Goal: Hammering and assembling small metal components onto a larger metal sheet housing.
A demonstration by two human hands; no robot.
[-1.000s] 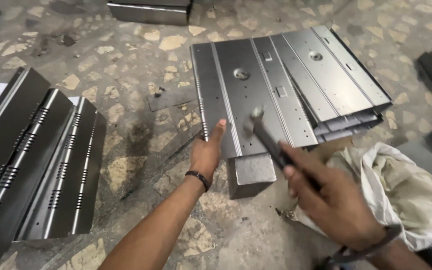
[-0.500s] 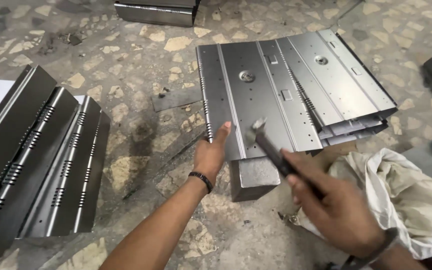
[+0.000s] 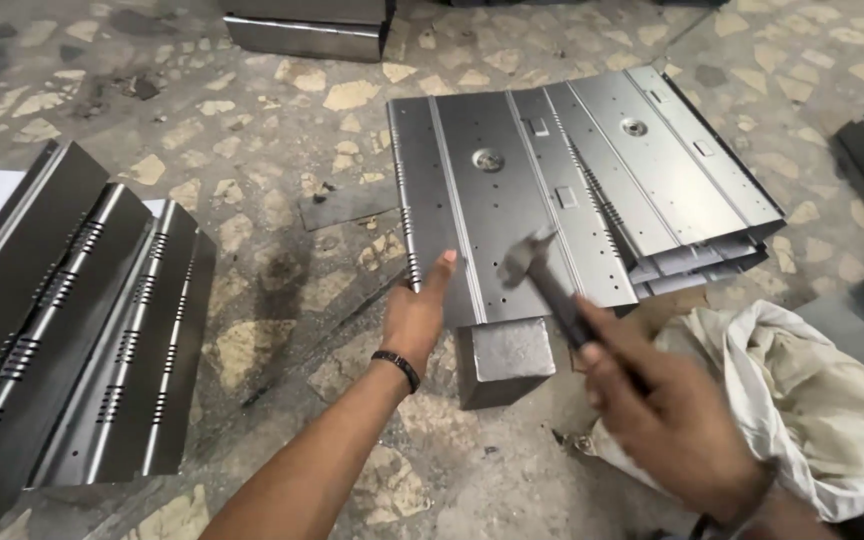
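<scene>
On a speckled stone floor, I am steadying the top panel of a stack of pressed metal sheets with my left hand, fingers together and laid flat along its near-left edge beside the row of slots, thumb tucked under. My right hand is clamped around the handle of a hammer, fingers curled tight. Against half a second ago, the hammer head is sitting lower and nearer the sheet, just above its near end where the panel overhangs a steel block; the left hand is keeping the same grip on the edge, and the panel is not looking shifted on the block. I am reading this as a stroke coming down onto the supported end, with the work on this panel still in hand; whether the head is already touching the metal I cannot tell. More panels are fanned out beneath and to the right, a second batch of dark slotted panels is lying well apart on my left, and a crumpled pale cloth is bunched just beside my right wrist.
</scene>
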